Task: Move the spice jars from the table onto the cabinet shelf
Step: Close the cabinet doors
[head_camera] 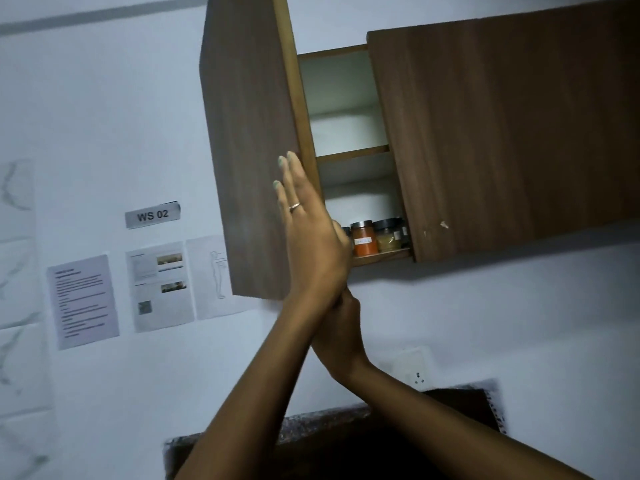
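Note:
A wall cabinet has its left door swung open. On the bottom shelf stand an orange spice jar with a silver lid and a yellowish jar with a dark lid. Another jar peeks out beside the closed door. My left hand lies flat against the open door's edge, fingers straight, holding nothing. My right hand reaches up under the shelf behind my left wrist. Its fingers are hidden, so whether it holds a jar cannot be told.
The cabinet's right door is shut. An upper shelf board spans the open bay. Printed sheets and a "WS 02" label hang on the white wall. A wall socket sits above the dark speckled countertop.

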{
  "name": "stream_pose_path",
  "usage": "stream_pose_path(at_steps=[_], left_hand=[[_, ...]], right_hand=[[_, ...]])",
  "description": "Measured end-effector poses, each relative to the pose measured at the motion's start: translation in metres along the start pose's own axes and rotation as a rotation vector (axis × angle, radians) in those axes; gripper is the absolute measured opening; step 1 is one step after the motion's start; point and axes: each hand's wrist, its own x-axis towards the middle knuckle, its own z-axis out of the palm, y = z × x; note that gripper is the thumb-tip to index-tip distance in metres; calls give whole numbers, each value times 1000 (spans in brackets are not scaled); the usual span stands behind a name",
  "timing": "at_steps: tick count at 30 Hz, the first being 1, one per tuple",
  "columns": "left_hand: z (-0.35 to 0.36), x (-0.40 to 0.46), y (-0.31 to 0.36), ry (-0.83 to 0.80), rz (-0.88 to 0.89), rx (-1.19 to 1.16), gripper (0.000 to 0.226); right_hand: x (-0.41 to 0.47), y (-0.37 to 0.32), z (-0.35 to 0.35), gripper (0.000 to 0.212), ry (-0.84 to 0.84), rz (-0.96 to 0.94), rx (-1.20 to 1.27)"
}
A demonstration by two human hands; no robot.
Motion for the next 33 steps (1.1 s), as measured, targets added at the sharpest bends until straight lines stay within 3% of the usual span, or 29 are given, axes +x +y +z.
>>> stream_pose_path(at_steps=[5,11,13,14,17,22,25,29,33], left_hand=[[70,0,16,-70,-15,67,94],[144,5,16,-80,0,204,95],[167,6,13,-50,8,230,93],[176,7,11,-34,14,252,91],[206,10,4,-8,33,293,86],[241,13,-9,-70,69,291,83],[254,14,-20,-133,99,258,81],[258,15,-40,-233,156,197,68],[264,4,-64,-331,232,219,59]], right_hand=[[22,29,-50,19,130,75,-65],[45,55,-108,22,128,47,-273],[55,65,-123,19,150,28,-243],[61,68,-129,28,195,77,-157],[69,78,-145,30,106,-31,-325],[93,113,-163,43,106,24,-368],[106,134,-172,61,142,-86,-469],[127,158,-181,52,178,-331,-762],[145,170,-192,53,107,-426,-953]])
